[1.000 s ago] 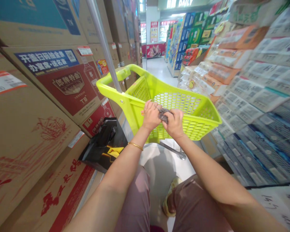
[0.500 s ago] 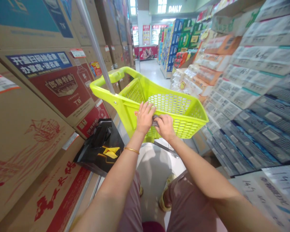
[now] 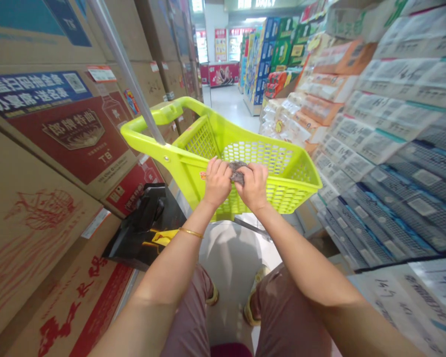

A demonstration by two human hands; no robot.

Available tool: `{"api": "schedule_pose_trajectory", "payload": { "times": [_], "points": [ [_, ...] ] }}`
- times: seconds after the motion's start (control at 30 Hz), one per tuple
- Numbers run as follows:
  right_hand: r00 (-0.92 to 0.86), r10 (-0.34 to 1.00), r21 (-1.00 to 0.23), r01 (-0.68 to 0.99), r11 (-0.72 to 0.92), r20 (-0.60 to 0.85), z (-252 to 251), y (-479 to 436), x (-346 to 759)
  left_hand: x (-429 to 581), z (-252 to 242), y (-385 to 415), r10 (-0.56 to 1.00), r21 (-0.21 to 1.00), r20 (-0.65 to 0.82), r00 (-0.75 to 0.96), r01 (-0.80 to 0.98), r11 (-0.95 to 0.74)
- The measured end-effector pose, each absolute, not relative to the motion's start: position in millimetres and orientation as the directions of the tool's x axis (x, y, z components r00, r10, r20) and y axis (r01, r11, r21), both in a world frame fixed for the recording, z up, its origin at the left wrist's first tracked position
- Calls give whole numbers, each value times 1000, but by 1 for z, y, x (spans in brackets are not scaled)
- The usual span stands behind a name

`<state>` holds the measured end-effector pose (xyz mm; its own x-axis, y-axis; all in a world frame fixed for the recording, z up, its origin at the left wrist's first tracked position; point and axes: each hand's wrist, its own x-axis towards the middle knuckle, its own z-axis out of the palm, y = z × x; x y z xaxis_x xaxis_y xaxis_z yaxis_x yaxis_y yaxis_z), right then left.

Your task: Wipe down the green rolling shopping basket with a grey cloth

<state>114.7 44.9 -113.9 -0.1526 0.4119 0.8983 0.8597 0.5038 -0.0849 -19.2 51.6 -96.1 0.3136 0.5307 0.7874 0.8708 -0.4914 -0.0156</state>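
Note:
A small dark grey, wiry-looking clump (image 3: 238, 171) sits between my two hands at the near rim of a lime-green shopping basket cart (image 3: 293, 189). My left hand (image 3: 217, 181) has its fingers curled and grips the clump's left side. From the right, my right hand (image 3: 253, 185) pinches the clump between thumb and fingers. Both hands are in front of the basket's near side. The inside of the basket shows no goods in the visible part. A grey metal pole (image 3: 126, 69) rises by the cart's handle.
Stacked cardboard cartons (image 3: 74, 134) line the left. A black bag (image 3: 144, 223) with a yellow patch stands beside them. On the right are stacked packs (image 3: 394, 104) and a handwritten price sign (image 3: 405, 297). An aisle floor (image 3: 232, 111) stretches ahead.
The clump shows more between my hands, which have moved slightly apart. My left hand's fingers are more curled. The view has shifted a little, with the cart's handle further left.

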Motion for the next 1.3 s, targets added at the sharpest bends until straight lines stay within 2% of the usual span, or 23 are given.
{"api": "schedule_pose_trajectory", "payload": {
  "times": [0.2,0.37,0.6,0.7,0.87,0.97,1.17,1.3],
  "points": [
    [-314,420,54,849,525,852,-137,34,121,-20,-94,48,491,-53,809,323,872,-486],
    [-386,525,59,843,535,759,-143,26,125,-19,-97,49,502,-21,807,310,866,-500],
    [-532,537,152,788,596,654,-154,22,119,-22,-100,52,488,-40,815,314,869,-492],
    [-487,518,112,795,596,703,-147,25,121,-22,-99,52,494,-36,810,315,868,-495],
    [-256,418,-2,850,526,871,-119,34,127,-22,-98,51,514,-11,798,316,859,-511],
    [-194,396,-40,858,513,898,-109,39,126,-21,-99,51,507,-12,804,310,862,-507],
    [-243,407,-5,853,521,881,-121,41,121,-24,-98,51,505,-29,794,338,852,-523],
    [-318,505,24,863,505,802,-135,36,121,-25,-97,53,504,-21,796,336,847,-531]
  ]
}}
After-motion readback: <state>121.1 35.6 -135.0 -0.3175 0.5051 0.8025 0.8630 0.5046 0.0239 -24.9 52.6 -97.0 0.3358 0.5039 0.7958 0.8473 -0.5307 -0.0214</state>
